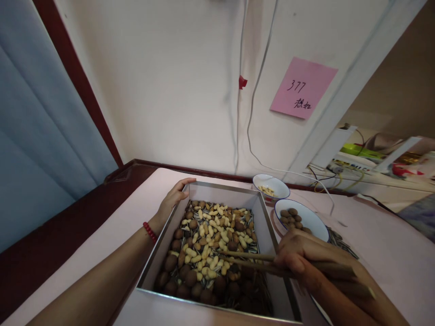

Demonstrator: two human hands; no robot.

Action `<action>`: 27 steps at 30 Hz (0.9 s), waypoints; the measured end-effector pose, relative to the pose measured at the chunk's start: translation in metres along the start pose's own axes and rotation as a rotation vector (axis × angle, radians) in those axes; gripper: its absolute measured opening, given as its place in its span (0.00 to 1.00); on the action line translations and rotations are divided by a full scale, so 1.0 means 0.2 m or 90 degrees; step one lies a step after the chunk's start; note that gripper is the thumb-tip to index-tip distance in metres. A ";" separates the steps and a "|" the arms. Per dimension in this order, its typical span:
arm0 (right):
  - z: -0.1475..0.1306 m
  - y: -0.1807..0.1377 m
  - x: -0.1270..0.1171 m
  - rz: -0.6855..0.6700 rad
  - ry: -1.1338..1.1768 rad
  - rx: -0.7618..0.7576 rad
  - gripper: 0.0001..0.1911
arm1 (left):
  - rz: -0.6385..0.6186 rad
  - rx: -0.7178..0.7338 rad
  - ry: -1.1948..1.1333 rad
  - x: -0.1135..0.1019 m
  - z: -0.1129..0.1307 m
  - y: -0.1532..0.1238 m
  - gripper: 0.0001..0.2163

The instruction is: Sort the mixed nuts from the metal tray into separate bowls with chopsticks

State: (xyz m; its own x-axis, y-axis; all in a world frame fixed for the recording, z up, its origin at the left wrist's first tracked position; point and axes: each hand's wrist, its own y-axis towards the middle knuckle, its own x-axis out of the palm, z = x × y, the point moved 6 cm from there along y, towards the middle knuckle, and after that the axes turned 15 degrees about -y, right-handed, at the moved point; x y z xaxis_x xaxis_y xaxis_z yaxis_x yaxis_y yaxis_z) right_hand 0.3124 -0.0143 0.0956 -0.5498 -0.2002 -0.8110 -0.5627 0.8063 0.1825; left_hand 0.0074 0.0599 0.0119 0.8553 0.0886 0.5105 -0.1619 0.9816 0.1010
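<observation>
The left hand grips the box at its far-left corner; the right hand, closed round chopsticks, has their tips among the peanuts inside. Seemingly mid-picking; a grab wants a light pinch.

Light is dim, shadow apparently hiding detail in the box.

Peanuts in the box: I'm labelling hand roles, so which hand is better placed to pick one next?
Likely the right hand: it holds the chopsticks, their tips at the peanuts, while the left hand touches the box.
</observation>
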 end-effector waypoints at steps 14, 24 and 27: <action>-0.01 0.00 0.02 -0.040 0.041 0.002 0.20 | -0.010 -0.001 -0.014 -0.01 -0.01 0.00 0.20; 0.01 0.03 -0.01 0.072 0.013 0.002 0.19 | -0.011 -0.009 -0.014 -0.01 -0.01 0.00 0.21; 0.01 0.03 -0.05 0.090 -0.006 -0.013 0.19 | -0.009 0.004 -0.002 -0.01 -0.01 0.00 0.21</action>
State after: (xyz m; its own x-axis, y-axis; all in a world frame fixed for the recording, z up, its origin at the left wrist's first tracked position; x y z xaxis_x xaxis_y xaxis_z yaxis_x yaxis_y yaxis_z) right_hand 0.3153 -0.0070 0.1038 -0.6187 -0.0793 -0.7816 -0.4926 0.8142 0.3073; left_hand 0.0067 0.0602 0.0104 0.8564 0.0737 0.5110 -0.1520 0.9819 0.1133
